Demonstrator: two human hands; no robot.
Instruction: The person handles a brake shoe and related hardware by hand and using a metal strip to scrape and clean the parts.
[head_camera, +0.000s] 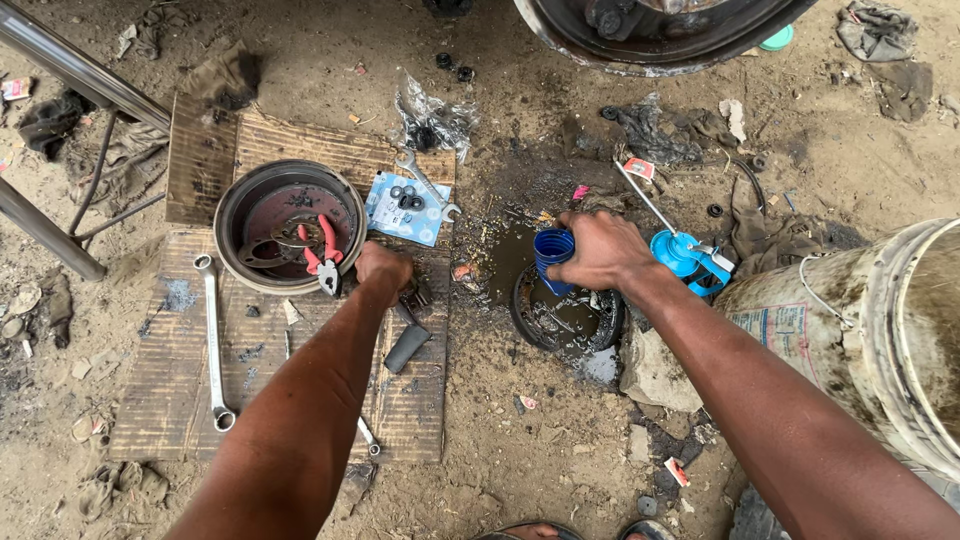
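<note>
A person crouches over a dirt floor (520, 450) littered with rags and scraps, both bare arms reaching forward. The right hand (600, 250) has its grip closed around a small ribbed dark blue plastic cup (552, 256), held tilted just above a shallow round black pan (565, 318) that holds dirty liquid and small metal parts. Just to the right of that hand lies a light blue plastic oil can with a long thin metal spout (682, 252), and beyond it a large grimy white plastic bucket (870, 330).

The left hand (382, 272) is curled down onto a sheet of worn brown corrugated cardboard (180, 390); its fingers are closed over something small and dark, which cannot be made out. Beside it sits a round rust-red metal brake drum (290, 222) with red-handled pliers (322, 255) resting on its rim, touching the hand's knuckles. A black rubber handle grip (406, 347) lies just below the hand. A long silver ring spanner (213, 340) lies on the cardboard to the left, and a second silver spanner (425, 185) lies across a pale blue packet of small black rings (405, 208).
</note>
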